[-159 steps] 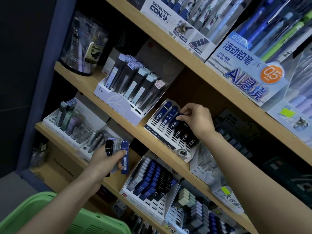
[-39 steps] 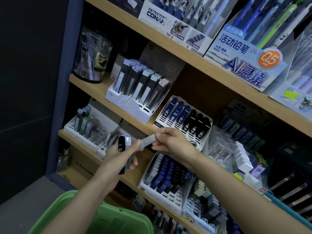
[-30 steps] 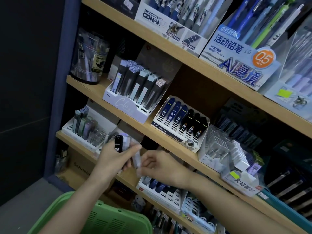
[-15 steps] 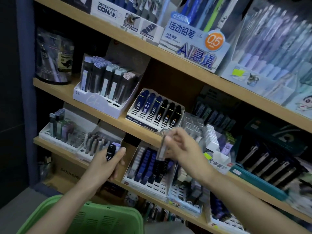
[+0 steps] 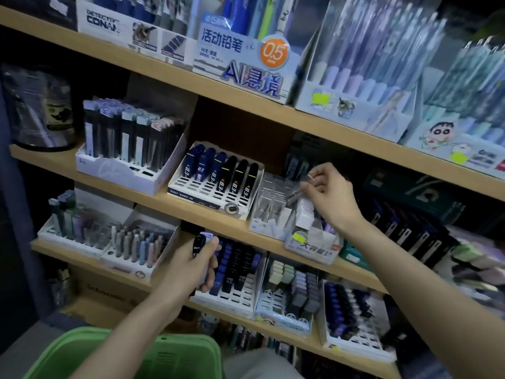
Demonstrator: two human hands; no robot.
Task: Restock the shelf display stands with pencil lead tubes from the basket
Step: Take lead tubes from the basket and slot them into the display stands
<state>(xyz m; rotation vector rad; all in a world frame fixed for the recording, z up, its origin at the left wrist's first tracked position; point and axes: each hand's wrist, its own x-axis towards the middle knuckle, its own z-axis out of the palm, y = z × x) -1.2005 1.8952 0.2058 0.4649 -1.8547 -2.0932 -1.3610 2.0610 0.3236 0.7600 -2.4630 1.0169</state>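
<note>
Our right hand (image 5: 332,194) pinches a pale grey lead tube (image 5: 294,193) between thumb and curled fingers. Its lower end is over the clear display stand (image 5: 269,214), but blur hides whether it touches a slot. That clear stand sits just right of the blue-and-black tube stand (image 5: 216,179) on the middle wooden shelf (image 5: 153,199). Below the blue-and-black stand, our left hand (image 5: 191,265) is wrapped around a black tube (image 5: 198,246), held upright with a lilac-capped one behind it. Lower again we see the green basket (image 5: 82,348), and above the stand are boxed mechanical pencils (image 5: 246,58).
</note>
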